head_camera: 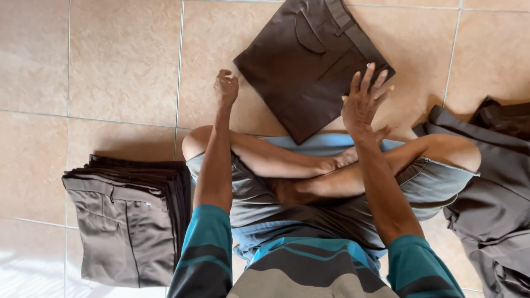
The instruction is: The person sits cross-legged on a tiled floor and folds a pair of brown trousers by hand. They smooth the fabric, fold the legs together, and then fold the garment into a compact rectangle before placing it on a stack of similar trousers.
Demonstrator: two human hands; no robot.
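I am sitting cross-legged on a tiled floor [121, 66], looking down over my striped teal and grey shirt and grey shorts. My bare shins cross in front of me.

Just beyond my legs lie folded dark brown trousers [309, 60], pressed into a flat, roughly square packet turned cornerwise, one corner pointing back at my knees. The cloth is smooth and matte, with a flapped back pocket and the waistband showing along the far right edge.

My right hand [364, 102] hovers over the near right edge of this packet, open wide, fingers spread and lifted, holding nothing. My left hand [226, 88] is curled into a loose fist on the bare tile just beside the packet's left corner; I cannot tell whether it touches the cloth.

To my left, beside my thigh, sits a neat stack of folded trousers [130, 221], grey-brown on top. To my right, a loose heap of unfolded dark trousers [491, 187] spreads against my knee.
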